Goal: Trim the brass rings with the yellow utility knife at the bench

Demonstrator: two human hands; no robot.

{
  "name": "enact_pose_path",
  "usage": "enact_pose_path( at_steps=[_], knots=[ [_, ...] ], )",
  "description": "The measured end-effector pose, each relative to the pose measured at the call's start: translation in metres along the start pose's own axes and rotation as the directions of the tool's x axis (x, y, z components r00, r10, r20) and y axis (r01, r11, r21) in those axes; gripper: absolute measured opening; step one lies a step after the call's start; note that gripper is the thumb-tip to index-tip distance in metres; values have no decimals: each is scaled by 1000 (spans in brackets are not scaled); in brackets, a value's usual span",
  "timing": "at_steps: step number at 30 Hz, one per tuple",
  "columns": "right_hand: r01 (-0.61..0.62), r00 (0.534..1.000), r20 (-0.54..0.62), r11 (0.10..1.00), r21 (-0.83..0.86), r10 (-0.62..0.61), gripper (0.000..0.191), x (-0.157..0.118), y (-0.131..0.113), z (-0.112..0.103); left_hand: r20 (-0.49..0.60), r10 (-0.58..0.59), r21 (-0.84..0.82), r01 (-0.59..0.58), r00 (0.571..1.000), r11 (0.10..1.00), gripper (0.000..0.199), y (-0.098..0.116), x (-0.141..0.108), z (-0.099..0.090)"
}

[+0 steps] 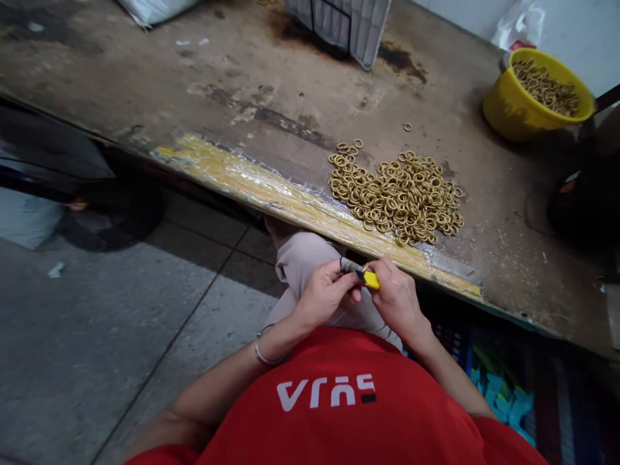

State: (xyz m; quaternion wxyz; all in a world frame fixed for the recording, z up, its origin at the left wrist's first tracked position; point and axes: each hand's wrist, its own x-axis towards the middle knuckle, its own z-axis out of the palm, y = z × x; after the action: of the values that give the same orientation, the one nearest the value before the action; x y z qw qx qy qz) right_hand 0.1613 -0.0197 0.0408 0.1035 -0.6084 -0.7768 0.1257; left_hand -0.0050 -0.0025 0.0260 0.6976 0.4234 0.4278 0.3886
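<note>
Right hand (394,294): closed on the yellow-and-black hand tool (372,280); yellow end at its fingers.
Left hand (323,294): fingers bent, thumb up against the tool's black end; can't tell whether it grips the tool or something small behind it.
Finger wrap (347,265): grey, on a left-hand finger, right next to the tool.
Tool position: between both hands, over the lap, just in front of the bench (169,84) edge. Exact type unclear, working end hidden.
Small bit at fingertips: brass-coloured, maybe a ring; too small to confirm.
Ring pile (407,197): many brass-coloured rings, loose heap on the bench near the front edge, beyond the right hand. Thinner spread at its left end.
Stray ring (407,127): alone on the bench, behind the pile.
Yellow tub (508,113): far right on the bench, upright, well filled with more rings (545,87).
Bench edge: yellow tape (232,169) along the front, shiny and scuffed; pile overlaps part of it.
Back of bench: grey ribbed plastic container (334,26), dark stains around it; white sack (157,8) at upper left, cut off by frame.
Clear plastic bag (520,26): behind the tub.
Person: red shirt (334,420), light trousers (307,258), bracelet (261,355) on left wrist.
Lower right: bright blue items (504,400) below bench level, shape unclear.
</note>
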Motion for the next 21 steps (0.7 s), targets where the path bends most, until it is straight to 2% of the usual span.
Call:
enact_pose_path(
  at_steps=[5,9,10,12,14,17,21],
  knots=[
    [-40,999,16,987,-156,43,17,1,5,4,17,70,247,-72,997,966,22,10,-6,-5],
    [-269,961,-23,919,-289,274,21,9,29,-1,87,31,345,-59,996,937,22,16,-21,-14],
    [-287,957,-51,915,-284,284,22,12,36,-3,115,17,368,-58,993,928,22,15,-23,-16],
    [-238,970,-105,943,-233,219,24,21,45,-6,146,4,424,-66,989,903,22,9,-23,-19],
    [-167,978,-158,968,-189,138,28,35,48,-6,153,49,484,-118,987,867,23,1,-17,-19],
    [-128,975,-206,974,-189,88,34,60,44,-2,171,112,524,-187,979,831,18,-11,-3,-15],
    [-105,986,-154,961,-258,66,29,91,40,6,211,21,543,-135,977,829,23,-20,5,-12]
  ],
)
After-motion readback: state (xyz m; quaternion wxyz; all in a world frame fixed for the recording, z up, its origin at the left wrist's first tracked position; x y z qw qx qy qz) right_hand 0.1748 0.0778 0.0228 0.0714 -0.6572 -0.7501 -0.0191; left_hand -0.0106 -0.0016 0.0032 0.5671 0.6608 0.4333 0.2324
